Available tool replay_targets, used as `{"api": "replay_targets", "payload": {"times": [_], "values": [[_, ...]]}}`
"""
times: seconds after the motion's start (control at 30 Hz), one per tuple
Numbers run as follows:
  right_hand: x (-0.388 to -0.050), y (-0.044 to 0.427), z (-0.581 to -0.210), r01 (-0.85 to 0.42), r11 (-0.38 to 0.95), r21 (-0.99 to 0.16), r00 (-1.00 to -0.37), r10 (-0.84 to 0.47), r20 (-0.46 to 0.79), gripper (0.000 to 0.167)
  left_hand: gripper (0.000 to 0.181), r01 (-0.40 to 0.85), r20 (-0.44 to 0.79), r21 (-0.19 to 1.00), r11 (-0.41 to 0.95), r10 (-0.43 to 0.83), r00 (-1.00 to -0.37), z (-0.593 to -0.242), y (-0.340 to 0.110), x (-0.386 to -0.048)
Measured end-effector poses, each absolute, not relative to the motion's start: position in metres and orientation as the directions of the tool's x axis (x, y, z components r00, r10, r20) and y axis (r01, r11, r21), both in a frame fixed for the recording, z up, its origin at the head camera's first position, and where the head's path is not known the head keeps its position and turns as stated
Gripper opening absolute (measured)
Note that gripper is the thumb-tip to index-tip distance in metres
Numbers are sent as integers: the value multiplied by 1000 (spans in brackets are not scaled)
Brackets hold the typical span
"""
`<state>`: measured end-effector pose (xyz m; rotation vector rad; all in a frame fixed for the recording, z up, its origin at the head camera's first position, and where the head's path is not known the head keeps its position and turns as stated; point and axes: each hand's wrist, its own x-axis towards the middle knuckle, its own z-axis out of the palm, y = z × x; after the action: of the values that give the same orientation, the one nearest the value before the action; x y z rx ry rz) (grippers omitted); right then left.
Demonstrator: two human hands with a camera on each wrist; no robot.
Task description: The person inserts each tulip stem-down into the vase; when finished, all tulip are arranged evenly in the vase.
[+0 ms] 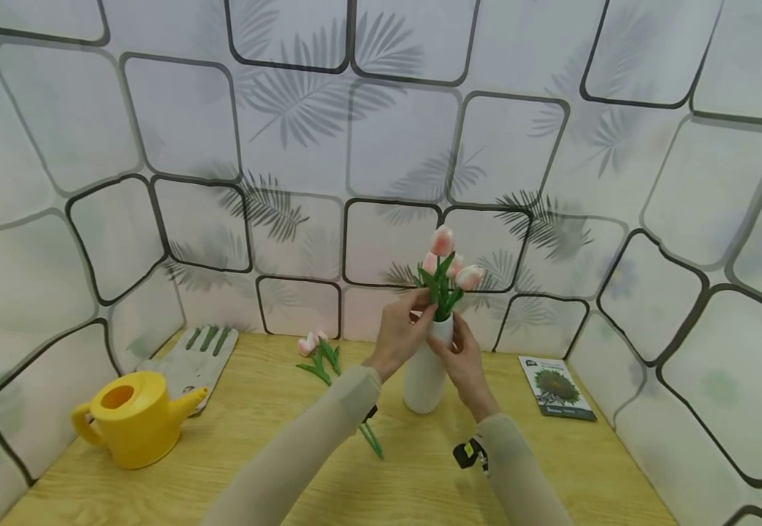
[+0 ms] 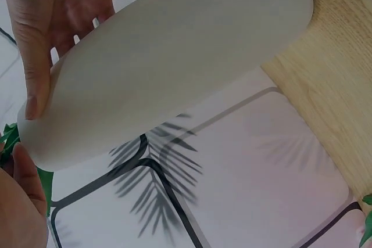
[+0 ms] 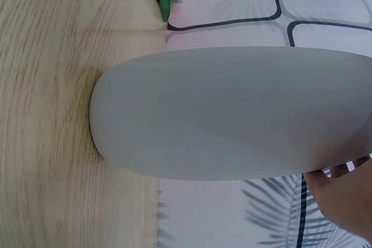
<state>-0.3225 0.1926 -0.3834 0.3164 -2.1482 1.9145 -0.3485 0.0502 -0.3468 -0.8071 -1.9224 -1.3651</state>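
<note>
A tall white vase [image 1: 424, 380] stands on the table, with several pink tulips [image 1: 443, 242] upright in its mouth. The left hand [image 1: 402, 330] pinches the green leaves and stems [image 1: 443, 292] just above the rim. Around the vase's neck curl the fingers of the right hand [image 1: 462, 361]. In the left wrist view the right hand [image 2: 61, 15] grips the neck of the vase [image 2: 174, 62], while the left hand [image 2: 23, 201] is at the leaves by the mouth. The right wrist view shows the vase [image 3: 226, 114] with the right hand [image 3: 343, 198] at its upper end.
More pink tulips [image 1: 308, 343] lie on the table left of the vase, stems toward the front. Farther left are a yellow watering can [image 1: 137, 427] and pale gloves [image 1: 199, 361]. A seed packet [image 1: 557, 389] lies at the right. Patterned cloth [image 1: 295, 161] surrounds the table [image 1: 420, 489].
</note>
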Motion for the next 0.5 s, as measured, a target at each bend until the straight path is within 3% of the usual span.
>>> {"api": "replay_targets", "payload": {"times": [0.5], "values": [[-343, 197, -406, -368, 122, -922, -927, 33, 374, 71, 13, 775, 751, 540, 329, 228, -620, -351, 53, -351]]}}
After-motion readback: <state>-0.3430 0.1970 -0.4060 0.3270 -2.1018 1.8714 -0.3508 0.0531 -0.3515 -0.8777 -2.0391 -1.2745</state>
